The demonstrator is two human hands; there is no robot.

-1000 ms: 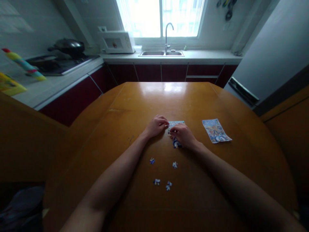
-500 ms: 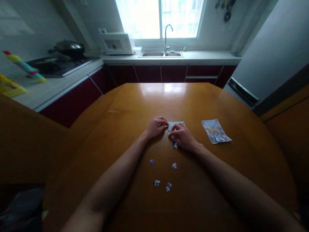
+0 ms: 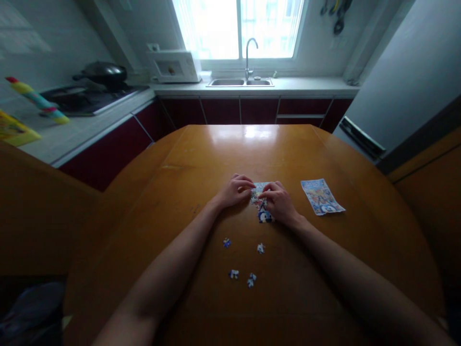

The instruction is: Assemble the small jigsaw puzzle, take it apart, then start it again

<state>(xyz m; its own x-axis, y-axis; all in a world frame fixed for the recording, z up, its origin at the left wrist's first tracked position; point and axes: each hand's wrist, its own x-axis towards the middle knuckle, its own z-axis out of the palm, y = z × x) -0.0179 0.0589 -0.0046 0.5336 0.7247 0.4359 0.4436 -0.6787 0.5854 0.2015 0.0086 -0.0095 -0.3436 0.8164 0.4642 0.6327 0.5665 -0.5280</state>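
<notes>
A partly joined jigsaw puzzle (image 3: 266, 217) lies on the wooden table between my hands, with pale pieces at its far end and a dark blue and white part at the near end. At its left edge is my left hand (image 3: 236, 191), fingers bent and a gap showing between fingers and thumb. My right hand (image 3: 282, 205) covers the puzzle's right side, its fingers curled down together over the middle; whatever is under the fingertips is too small to make out. Several loose puzzle pieces, among them a blue one (image 3: 226, 242) and a whitish one (image 3: 261, 248), lie nearer to me.
A printed picture sheet (image 3: 322, 197) lies to the right on the wooden table (image 3: 187, 163). Past the far edge are a counter with a sink (image 3: 226, 82) and a white microwave (image 3: 175, 66). A wok (image 3: 104, 73) sits on the stove at left; a fridge (image 3: 403, 72) stands at right.
My right hand has shifted slightly right, uncovering more of the puzzle's near end. My left fingers have moved a little right onto the puzzle's edge. The loose pieces stay put.
</notes>
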